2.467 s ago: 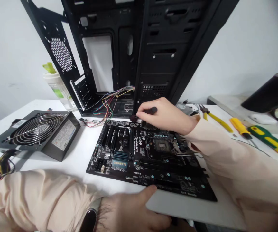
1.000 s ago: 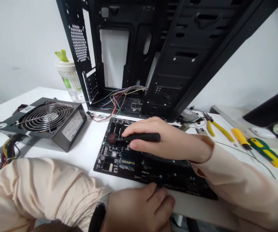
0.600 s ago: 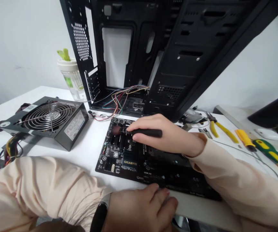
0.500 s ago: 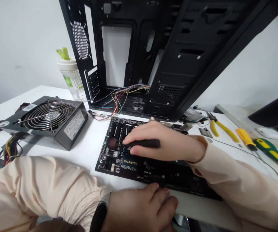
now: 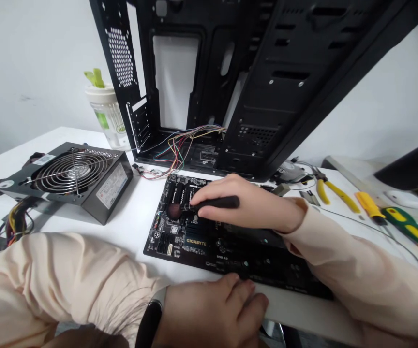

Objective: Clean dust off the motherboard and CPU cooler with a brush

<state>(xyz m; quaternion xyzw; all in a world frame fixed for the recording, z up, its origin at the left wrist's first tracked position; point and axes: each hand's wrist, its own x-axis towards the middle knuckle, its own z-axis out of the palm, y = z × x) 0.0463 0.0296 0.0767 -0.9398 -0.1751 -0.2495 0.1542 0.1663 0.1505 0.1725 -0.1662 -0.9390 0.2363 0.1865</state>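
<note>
A black motherboard marked GIGABYTE lies flat on the white table. My right hand is above its far half, closed around the black handle of a small brush. The brush's round, reddish-brown bristle head points left, over the board near its slots. I cannot tell whether the bristles touch. My left hand rests at the board's near edge, palm down, with loosely bent fingers and nothing visible in them. Its thumb is hidden. My right hand and forearm cover part of the board.
Behind the board stands a black computer case, with thin coloured wires trailing out. A power supply sits left, near a lidded cup. At right lie yellow-handled pliers, a yellow-handled screwdriver and a green-and-yellow tool.
My right hand has shifted slightly away from me, and the brush head has moved a little to the right over the board. My left hand has stayed in place.
</note>
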